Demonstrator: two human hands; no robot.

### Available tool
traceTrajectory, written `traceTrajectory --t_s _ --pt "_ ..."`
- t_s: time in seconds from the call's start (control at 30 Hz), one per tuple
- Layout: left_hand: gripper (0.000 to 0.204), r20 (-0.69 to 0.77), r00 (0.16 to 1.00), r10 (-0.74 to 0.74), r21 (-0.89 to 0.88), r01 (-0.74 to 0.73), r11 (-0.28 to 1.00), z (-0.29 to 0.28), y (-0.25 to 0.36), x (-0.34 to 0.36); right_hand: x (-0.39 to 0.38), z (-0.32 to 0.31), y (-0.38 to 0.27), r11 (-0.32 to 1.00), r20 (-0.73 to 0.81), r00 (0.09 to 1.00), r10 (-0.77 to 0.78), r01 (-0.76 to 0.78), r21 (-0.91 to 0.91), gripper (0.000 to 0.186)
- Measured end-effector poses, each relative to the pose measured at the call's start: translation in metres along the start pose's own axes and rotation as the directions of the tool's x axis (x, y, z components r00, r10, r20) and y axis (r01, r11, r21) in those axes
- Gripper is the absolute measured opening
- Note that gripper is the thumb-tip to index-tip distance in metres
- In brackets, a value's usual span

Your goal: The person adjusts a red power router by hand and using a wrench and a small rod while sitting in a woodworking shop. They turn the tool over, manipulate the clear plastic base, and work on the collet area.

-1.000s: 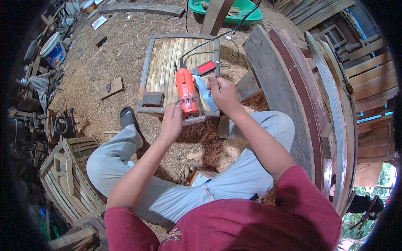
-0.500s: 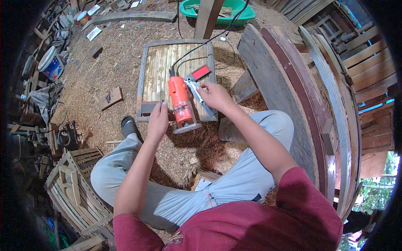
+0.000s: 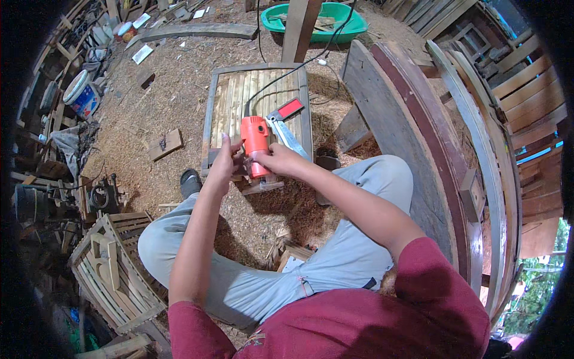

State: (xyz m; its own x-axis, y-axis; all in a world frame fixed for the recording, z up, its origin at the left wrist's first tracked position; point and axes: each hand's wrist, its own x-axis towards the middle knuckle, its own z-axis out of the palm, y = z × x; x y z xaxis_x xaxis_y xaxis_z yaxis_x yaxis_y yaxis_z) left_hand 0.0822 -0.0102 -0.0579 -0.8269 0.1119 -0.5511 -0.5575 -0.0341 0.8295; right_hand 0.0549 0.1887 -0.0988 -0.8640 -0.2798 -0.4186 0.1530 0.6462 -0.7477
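An orange trim router with a clear base lies over a slatted wooden panel, its base past the panel's near edge. The fingers of my right hand close around its lower body. At the router's left side, my left hand has curled fingers against the lower part, with the thumb raised; some fingertips are hidden. Just right of the router rests a hinged tool with a silver arm and a dark, red-faced part. A dark block is partly covered by my left hand.
The router's black cord runs up past a wooden post. Long boards lean at the right. A green basin stands behind. Wood shavings cover the ground, with a slatted wooden piece at the lower left.
My right hand has left the hinged tool's silver arm and moved left and down onto the router. My left hand has come closer around the router's side. The view has shifted slightly.
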Motion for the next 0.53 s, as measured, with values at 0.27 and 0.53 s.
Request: traceTrajectory --t_s 0.27,0.53 --pt "0.103 0.074 0.997 0.038 -0.086 -0.031 0.996 -0.038 -0.031 0.029 -0.005 0.016 -0.054 0.898 0.047 0.993 0.111 -0.120 0.424 0.042" --pt "0.114 0.141 0.968 0.206 -0.108 -0.192 0.975 -0.017 0.025 0.025 -0.023 -0.027 -0.046 0.658 0.114 0.991 0.073 -0.133 0.741 0.052"
